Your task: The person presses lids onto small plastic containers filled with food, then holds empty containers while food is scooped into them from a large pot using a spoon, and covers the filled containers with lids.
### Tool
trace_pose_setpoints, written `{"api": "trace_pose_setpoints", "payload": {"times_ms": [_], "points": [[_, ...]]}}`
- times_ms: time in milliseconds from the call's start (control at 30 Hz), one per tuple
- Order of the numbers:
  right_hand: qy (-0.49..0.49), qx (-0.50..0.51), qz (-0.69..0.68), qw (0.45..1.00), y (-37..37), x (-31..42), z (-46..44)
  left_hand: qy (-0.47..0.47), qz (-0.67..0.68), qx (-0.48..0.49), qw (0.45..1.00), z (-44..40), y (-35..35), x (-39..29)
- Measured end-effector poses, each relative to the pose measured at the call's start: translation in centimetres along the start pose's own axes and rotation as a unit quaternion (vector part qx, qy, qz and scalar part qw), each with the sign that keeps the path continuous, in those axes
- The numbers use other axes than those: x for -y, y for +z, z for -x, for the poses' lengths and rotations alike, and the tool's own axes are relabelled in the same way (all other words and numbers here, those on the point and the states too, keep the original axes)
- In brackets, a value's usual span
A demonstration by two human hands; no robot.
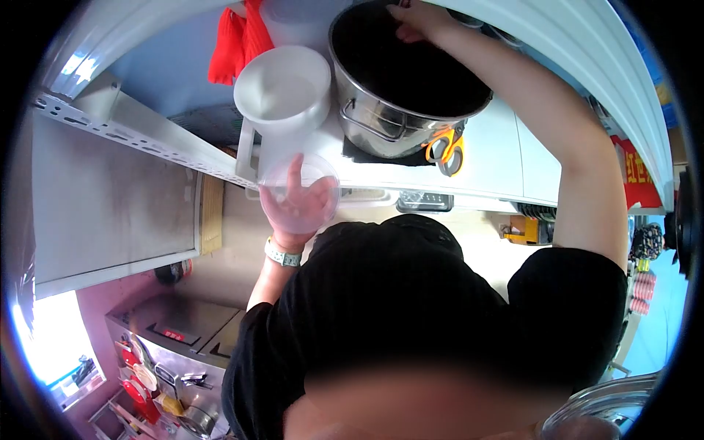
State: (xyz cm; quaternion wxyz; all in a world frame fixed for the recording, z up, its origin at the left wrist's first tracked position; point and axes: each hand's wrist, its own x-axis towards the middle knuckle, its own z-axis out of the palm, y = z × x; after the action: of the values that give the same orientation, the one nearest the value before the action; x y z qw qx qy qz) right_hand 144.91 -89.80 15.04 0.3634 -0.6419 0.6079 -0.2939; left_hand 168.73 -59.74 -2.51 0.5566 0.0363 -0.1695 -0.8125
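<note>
My left hand (pixel 284 224), with a pale watch on its wrist, holds a round clear plastic bowl (pixel 323 172) from below. The palm and fingers show through it. Just beyond stands a white plastic jug (pixel 246 99) with a handle. My right hand (pixel 422 20) is at the far rim of a large steel pot (pixel 374 121), whose inside looks very dark. Its fingers are closed, and whatever they grip is hidden near the top edge of the view. Orange-handled scissors (pixel 447 150) lie against the pot's near side.
Red cloth or gloves (pixel 238 40) hang behind the jug. A perforated white metal rail (pixel 154 143) runs along the left. A black tray (pixel 425 201) is below the white counter's (pixel 495 161) edge. Steel cabinets (pixel 165 323) stand at lower left.
</note>
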Motion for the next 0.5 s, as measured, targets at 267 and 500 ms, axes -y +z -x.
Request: {"api": "trace_pose_setpoints", "payload": {"times_ms": [267,500], "points": [[-0.024,-0.022,-0.055,0.998,0.1,0.3,-0.2,0.005,0.005,-0.03,1.0,0.0,-0.7,-0.4],[-0.061,-0.022,-0.104,0.992,-0.9,2.1,1.4,-0.002,-0.012,-0.028,1.0,-0.1,-0.7,-0.3]]}}
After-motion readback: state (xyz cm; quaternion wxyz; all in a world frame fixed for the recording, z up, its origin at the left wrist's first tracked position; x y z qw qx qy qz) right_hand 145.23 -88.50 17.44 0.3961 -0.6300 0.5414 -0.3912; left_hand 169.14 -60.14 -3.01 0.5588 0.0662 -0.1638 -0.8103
